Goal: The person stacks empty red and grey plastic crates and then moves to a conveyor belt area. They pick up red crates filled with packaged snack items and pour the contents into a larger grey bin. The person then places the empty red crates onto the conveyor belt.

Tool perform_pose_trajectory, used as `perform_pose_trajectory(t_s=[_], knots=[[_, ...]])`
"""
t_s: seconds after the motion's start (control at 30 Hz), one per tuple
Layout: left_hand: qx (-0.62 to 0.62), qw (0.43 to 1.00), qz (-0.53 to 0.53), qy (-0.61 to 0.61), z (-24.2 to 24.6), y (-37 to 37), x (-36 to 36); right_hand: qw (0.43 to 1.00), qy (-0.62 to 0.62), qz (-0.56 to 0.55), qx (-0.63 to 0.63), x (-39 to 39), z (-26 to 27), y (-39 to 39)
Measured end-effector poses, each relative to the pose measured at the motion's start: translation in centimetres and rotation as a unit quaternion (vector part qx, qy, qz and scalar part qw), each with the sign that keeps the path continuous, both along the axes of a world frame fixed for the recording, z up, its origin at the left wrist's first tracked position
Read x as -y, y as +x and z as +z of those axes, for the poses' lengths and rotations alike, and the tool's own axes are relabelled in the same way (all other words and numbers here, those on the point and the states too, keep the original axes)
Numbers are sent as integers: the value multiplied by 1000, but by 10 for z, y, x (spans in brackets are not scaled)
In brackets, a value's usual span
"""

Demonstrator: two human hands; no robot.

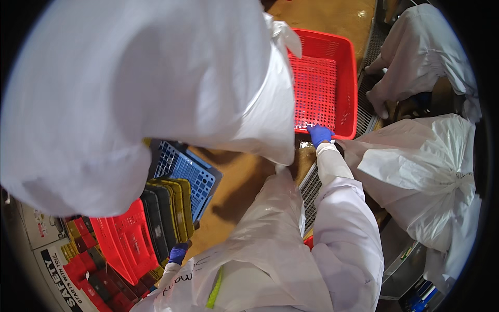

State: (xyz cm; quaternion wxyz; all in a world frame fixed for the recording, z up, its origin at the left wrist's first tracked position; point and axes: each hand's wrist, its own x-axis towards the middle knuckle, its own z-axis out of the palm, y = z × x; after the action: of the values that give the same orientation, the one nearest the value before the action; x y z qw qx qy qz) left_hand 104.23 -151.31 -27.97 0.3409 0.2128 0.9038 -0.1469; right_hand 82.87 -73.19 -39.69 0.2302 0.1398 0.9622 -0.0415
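Observation:
My right hand (320,135), in a blue glove, grips the near rim of a red perforated plastic basket (345,85), whose inside looks wet. A person in white partly hides the basket's left side. At the lower left is my blue-gloved left hand (178,253), by the lower end of a stack of nested crates; whether its fingers hold a crate edge is not clear. The stack shows yellow crates (183,210), dark grey crates (156,222) and a red perforated crate (130,241). Under them lies a blue plastic pallet (183,175).
A co-worker in white (214,78) bends close across the upper left. Others in white stand at the right, one with a tied plastic apron (421,175). A metal floor grate (312,195) runs beside my right arm. More red and dark crates (105,284) are stacked at the lower left.

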Motion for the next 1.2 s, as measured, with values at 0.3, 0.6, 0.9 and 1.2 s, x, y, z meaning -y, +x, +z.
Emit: perform_pose_trajectory(t_s=[0.3, 0.6, 0.9, 1.2], knots=[[97, 821, 516, 223, -19, 80, 88, 996, 11, -82, -43, 71, -18, 24], [162, 914, 303, -213, 51, 231, 243, 981, -70, -182, -12, 198, -40, 119], [172, 753, 484, -411, 109, 372, 397, 984, 2, -175, 42, 360, -15, 192], [201, 680, 531, -464, 126, 501, 531, 989, -30, -141, -36, 512, -32, 289]])
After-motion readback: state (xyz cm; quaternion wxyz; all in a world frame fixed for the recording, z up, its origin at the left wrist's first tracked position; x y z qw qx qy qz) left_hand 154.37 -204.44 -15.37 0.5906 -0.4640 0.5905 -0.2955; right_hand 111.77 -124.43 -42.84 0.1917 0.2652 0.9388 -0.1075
